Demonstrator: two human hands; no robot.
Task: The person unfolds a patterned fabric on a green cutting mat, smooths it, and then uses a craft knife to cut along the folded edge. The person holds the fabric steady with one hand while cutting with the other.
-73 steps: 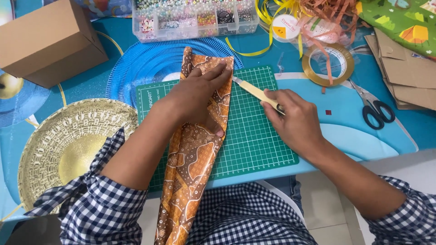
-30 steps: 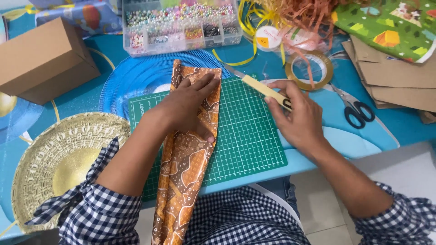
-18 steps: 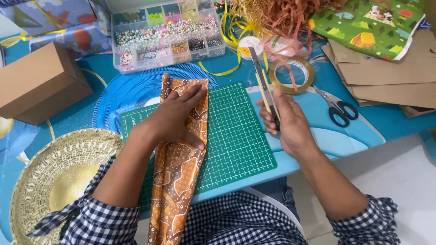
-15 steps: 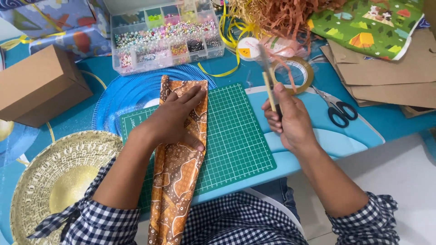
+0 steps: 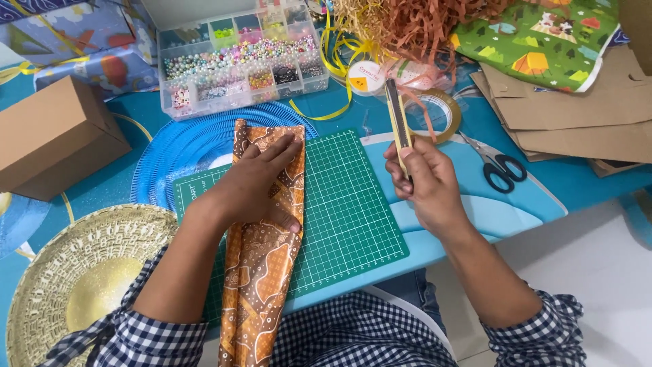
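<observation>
My left hand [image 5: 255,187] lies flat, fingers spread, on a folded strip of orange-brown patterned wrapping paper [image 5: 261,278]. The paper runs from the top of the green cutting mat [image 5: 346,211] down over the table edge towards my lap. My right hand [image 5: 424,183] is raised above the mat's right side and grips a yellow utility knife [image 5: 398,122], held upright with its tip pointing away from me. The knife is clear of the paper.
A clear bead organiser box [image 5: 238,58] stands behind the mat. Black-handled scissors [image 5: 499,166] and a tape roll [image 5: 435,112] lie at the right. A brown cardboard box [image 5: 54,136] and a woven gold tray [image 5: 75,272] sit left, a blue round plate [image 5: 176,153] under the mat, brown paper sheets [image 5: 577,115] far right.
My right hand lifted the knife away from the paper's edge and turned it upright over the mat's right side. My left hand stayed pressed on the paper.
</observation>
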